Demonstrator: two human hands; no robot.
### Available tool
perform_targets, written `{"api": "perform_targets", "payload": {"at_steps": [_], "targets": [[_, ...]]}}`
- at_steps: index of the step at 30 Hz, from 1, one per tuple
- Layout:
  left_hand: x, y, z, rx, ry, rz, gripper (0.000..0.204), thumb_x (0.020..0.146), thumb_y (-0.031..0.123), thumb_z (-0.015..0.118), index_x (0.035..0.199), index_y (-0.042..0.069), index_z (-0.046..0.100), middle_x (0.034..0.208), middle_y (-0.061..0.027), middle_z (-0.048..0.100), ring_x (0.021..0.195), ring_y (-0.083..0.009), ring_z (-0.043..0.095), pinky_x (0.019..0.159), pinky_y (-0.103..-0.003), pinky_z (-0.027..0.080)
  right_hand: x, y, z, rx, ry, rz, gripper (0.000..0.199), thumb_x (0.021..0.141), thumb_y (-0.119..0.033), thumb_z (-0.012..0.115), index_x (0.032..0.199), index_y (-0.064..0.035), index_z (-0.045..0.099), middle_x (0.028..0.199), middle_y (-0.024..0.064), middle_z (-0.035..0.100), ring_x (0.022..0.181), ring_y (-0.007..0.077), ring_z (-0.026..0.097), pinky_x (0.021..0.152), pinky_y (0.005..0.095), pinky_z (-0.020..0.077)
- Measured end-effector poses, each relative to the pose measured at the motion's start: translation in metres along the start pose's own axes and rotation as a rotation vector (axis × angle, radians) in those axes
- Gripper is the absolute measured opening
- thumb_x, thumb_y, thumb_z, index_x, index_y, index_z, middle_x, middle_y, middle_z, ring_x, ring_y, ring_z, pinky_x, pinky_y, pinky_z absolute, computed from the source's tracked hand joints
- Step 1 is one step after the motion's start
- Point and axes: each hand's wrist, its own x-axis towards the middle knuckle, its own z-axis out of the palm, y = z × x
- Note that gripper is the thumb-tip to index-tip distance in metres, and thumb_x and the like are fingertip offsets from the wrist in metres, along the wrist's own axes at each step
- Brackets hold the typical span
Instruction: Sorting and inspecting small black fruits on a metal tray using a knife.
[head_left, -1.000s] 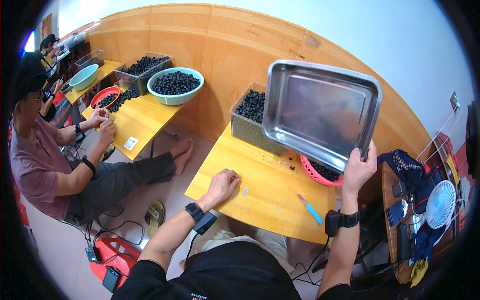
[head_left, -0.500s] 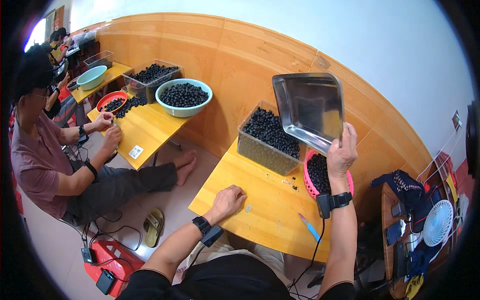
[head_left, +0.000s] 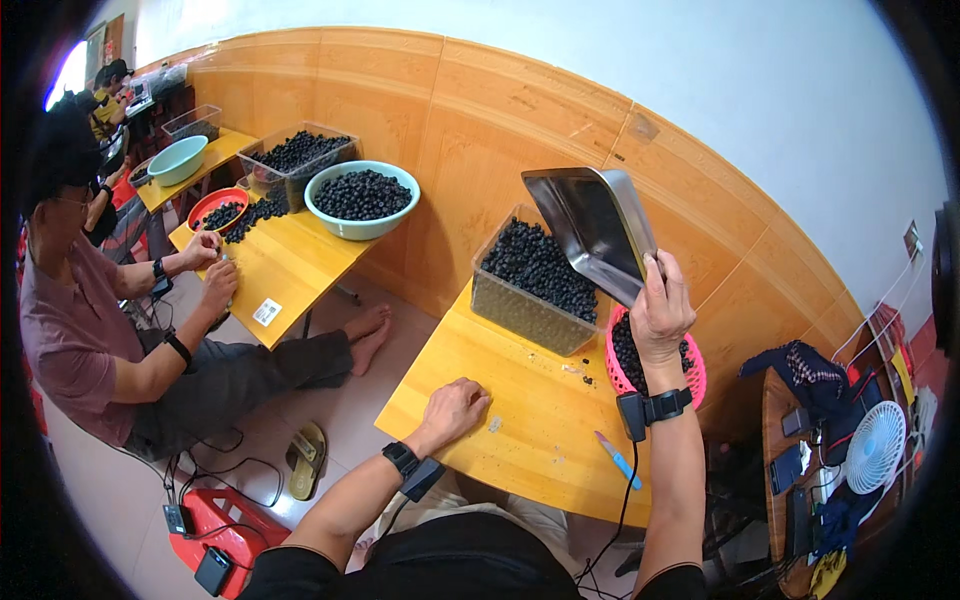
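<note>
My right hand [head_left: 663, 312] grips a rectangular shiny metal tray [head_left: 590, 228] by its near rim. Tilted steeply, the tray hangs over the right end of a clear plastic bin [head_left: 522, 312]; no contents show in the part of it I can see. Small dark round fruits [head_left: 532, 262] heap the bin. Below that hand stands a pink perforated basket [head_left: 698, 375] with more of the dark fruits, partly hidden by my wrist. On the yellow table [head_left: 530, 440] rests my left hand [head_left: 455, 410], its fingers curled and holding nothing visible.
A knife with a blue handle [head_left: 622, 464] lies near the table's right edge. A few loose fruits lie by the bin. At left, a person [head_left: 95, 310] works at another table with a light blue basin [head_left: 362, 230] and a red bowl [head_left: 215, 195]. A fan [head_left: 876, 447] stands far right.
The tray has moved slightly left and tilted further in my right hand, so its outer side now shows more. My left hand stays on the table.
</note>
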Motion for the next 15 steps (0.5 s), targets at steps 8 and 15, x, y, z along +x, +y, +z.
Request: {"api": "perform_targets", "payload": {"at_steps": [8,15], "targets": [[0.001,0.006,-0.003,-0.007,-0.002,-0.021,0.024,0.090,0.027,0.070,0.093,0.003,0.074,0.094,-0.0172,0.072,0.086,-0.0366,0.069,0.078,-0.045,0.055,-0.012,-0.004,0.005,0.059,-0.019,0.038,0.044,0.078,0.012,0.068,0.118,-0.0068,0.068,0.119,0.0138,0.067,0.098,0.0330,0.070,0.079,0.0398,0.0585],[0.000,0.006,-0.006,-0.024,-0.024,-0.048,0.024,0.090,0.026,0.068,0.094,0.004,0.074,0.095,-0.0174,0.071,0.087,-0.0368,0.069,0.079,-0.045,0.055,-0.022,-0.008,0.024,0.097,-0.089,0.143,0.049,0.076,0.014,0.063,0.121,-0.0043,0.066,0.122,0.0154,0.067,0.106,0.0353,0.068,0.088,0.0415,0.0566]]}}
